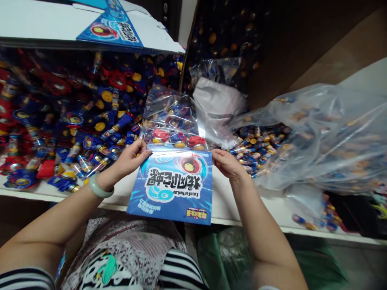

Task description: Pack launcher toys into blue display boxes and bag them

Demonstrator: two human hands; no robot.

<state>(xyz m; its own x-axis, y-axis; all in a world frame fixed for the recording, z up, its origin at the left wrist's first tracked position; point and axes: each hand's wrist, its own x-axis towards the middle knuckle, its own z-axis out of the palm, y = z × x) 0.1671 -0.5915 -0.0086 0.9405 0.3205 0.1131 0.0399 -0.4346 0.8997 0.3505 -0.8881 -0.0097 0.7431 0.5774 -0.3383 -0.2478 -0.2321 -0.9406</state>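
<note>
A blue printed card [178,205] with large dark lettering and a red-and-yellow top picture lies tilted over the shelf's front edge, its print upside down to me. My left hand [134,155], a pale green bangle on its wrist, pinches the card's far left corner. At the far right corner, my right hand [226,161] has thumb and fingers closed on the same card. Just behind the card's far edge is a clear plastic bag [171,106] with several red, blue and yellow toys in it. Whether my fingers also grip the bag's edge is hidden.
Loose blue and red toys [72,117] are heaped on the left. A stack of white cardboard [45,20] with a blue printed triangle [111,30] stands above them. To the right, a large clear bag [329,137] spills small tubes [256,149] onto the white shelf [272,205].
</note>
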